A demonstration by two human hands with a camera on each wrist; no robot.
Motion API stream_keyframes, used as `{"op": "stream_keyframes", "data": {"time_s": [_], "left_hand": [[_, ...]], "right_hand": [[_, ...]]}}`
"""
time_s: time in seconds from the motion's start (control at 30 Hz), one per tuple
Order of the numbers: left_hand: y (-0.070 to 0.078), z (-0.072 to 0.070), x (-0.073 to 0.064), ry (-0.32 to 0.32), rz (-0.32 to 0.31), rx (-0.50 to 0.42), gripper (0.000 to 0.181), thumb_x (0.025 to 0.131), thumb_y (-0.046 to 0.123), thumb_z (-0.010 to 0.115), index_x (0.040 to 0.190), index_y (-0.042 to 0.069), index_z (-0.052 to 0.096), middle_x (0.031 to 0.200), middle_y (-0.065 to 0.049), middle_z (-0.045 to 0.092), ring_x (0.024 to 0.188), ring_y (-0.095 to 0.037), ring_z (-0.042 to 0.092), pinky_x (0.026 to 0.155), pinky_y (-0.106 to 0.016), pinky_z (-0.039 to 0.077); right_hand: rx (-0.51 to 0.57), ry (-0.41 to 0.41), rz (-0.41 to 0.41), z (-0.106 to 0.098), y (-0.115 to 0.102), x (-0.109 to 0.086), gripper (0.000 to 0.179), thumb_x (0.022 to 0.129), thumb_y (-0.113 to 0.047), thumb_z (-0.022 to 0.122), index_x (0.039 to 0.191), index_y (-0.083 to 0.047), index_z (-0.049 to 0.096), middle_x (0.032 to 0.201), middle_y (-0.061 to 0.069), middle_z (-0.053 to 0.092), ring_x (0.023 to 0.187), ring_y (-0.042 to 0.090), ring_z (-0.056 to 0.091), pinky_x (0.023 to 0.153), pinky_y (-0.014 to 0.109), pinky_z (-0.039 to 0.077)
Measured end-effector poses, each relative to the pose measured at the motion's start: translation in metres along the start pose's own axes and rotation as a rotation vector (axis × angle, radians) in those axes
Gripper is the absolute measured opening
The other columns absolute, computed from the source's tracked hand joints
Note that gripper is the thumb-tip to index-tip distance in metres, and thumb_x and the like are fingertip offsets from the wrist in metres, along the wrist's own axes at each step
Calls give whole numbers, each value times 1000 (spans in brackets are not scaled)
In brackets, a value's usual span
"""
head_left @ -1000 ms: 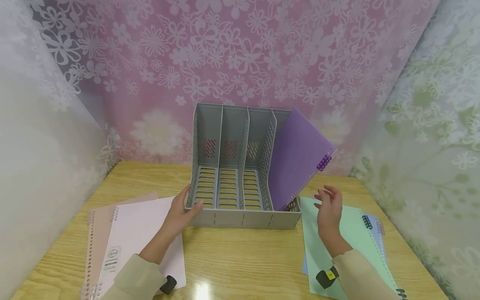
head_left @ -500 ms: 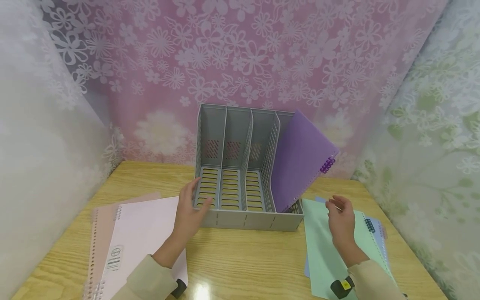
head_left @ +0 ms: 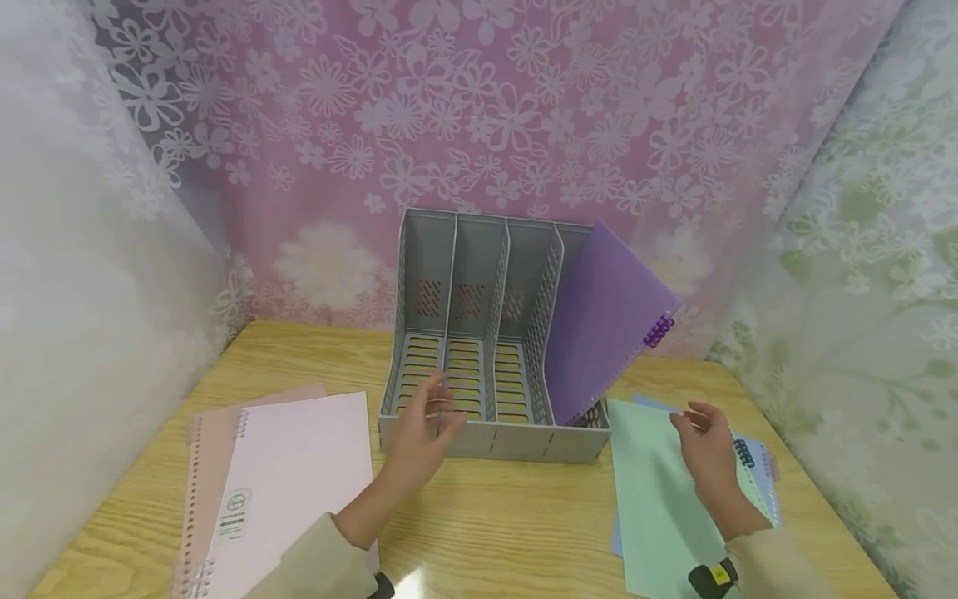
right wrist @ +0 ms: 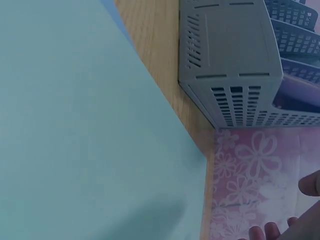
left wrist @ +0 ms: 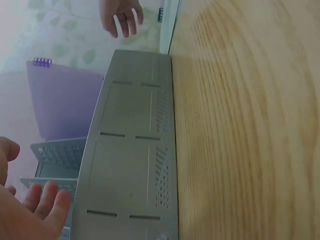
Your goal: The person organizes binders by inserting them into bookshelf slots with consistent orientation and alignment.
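A grey file rack [head_left: 494, 441] with several upright compartments stands mid-table. In its rightmost compartment a purple spiral notebook [head_left: 606, 324] leans to the right, its purple rings at the outer edge. My left hand [head_left: 422, 433], fingers loosely bent and holding nothing, hovers before the rack's front left part; in the left wrist view its fingers [left wrist: 50, 205] show beside the rack front. Over the green spiral notebook [head_left: 651, 491] on the right is my right hand [head_left: 709, 449], also holding nothing, its fingers relaxed. A blue notebook [head_left: 762, 474] lies partly hidden under the green one.
On the left lie a pale pink spiral notebook [head_left: 299, 474] and, partly beneath it, a peach notebook [head_left: 202, 499]. A flowered pink curtain [head_left: 479, 125] hangs behind the wooden table [head_left: 494, 532], with pale curtains at both sides.
My left hand has let go of the rack's front left corner and moved right, before the rack. My right hand has moved right and slightly nearer, over the green notebook. The view shifted slightly.
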State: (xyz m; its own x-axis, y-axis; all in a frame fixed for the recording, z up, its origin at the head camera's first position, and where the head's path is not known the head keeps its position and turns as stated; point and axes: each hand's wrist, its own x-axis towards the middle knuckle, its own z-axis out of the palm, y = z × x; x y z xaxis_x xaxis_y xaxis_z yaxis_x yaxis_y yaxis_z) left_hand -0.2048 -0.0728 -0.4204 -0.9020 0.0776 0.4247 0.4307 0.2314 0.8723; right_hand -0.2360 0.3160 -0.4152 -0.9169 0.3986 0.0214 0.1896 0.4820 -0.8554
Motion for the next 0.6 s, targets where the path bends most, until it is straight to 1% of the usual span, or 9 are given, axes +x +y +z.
{"op": "stream_keyframes", "data": {"time_s": [0.1, 0.17, 0.23, 0.33, 0.4, 0.5, 0.6], "left_hand": [[1, 7, -2, -89, -58, -47, 55, 95, 14, 64, 143, 7, 38, 120, -14, 57, 107, -29, 60, 91, -41, 53], [0, 11, -3, -149, -91, -67, 52, 96, 15, 63, 142, 8, 40, 119, -14, 59, 107, -28, 61, 91, -40, 53], [-1, 15, -3, -213, -117, -90, 52, 96, 16, 62, 142, 7, 40, 120, -16, 59, 107, -29, 61, 91, -40, 54], [0, 19, -4, -311, -176, -171, 52, 97, 16, 61, 143, 4, 38, 125, -20, 56, 111, -33, 59, 92, -41, 53], [0, 22, -4, -366, -212, -204, 55, 98, 18, 60, 144, 3, 36, 128, -21, 54, 112, -34, 59, 91, -40, 53], [2, 26, -1, -431, -292, -274, 57, 98, 22, 60, 146, 6, 35, 133, -23, 51, 115, -35, 58, 93, -43, 52], [3, 33, 2, -509, -369, -354, 57, 98, 22, 60, 146, 8, 35, 135, -23, 50, 117, -38, 56, 95, -48, 50]], "right_hand": [[4, -57, -1, -6, 2, 3, 66, 101, -37, 47, 149, 2, 24, 145, 28, 35, 131, 41, 37, 93, 43, 43], [-1, -85, 6, -9, 4, 6, 70, 100, -38, 48, 150, 2, 20, 147, 30, 32, 133, 43, 35, 97, 49, 41], [-15, -106, 20, -13, 6, 8, 73, 100, -40, 48, 151, 2, 17, 148, 30, 30, 133, 44, 34, 99, 52, 40], [-45, -130, 28, -20, 10, 11, 76, 100, -41, 48, 151, 3, 14, 149, 33, 26, 131, 47, 34, 98, 56, 39], [-69, -147, 27, -24, 12, 14, 78, 100, -42, 48, 151, 4, 12, 148, 34, 25, 129, 48, 35, 98, 58, 39], [-114, -173, 23, -30, 14, 21, 81, 99, -45, 47, 151, 6, 11, 148, 36, 23, 129, 50, 34, 99, 60, 37], [-148, -198, 24, -36, 16, 29, 84, 99, -47, 47, 151, 7, 8, 148, 38, 21, 130, 52, 31, 100, 62, 35]]}}
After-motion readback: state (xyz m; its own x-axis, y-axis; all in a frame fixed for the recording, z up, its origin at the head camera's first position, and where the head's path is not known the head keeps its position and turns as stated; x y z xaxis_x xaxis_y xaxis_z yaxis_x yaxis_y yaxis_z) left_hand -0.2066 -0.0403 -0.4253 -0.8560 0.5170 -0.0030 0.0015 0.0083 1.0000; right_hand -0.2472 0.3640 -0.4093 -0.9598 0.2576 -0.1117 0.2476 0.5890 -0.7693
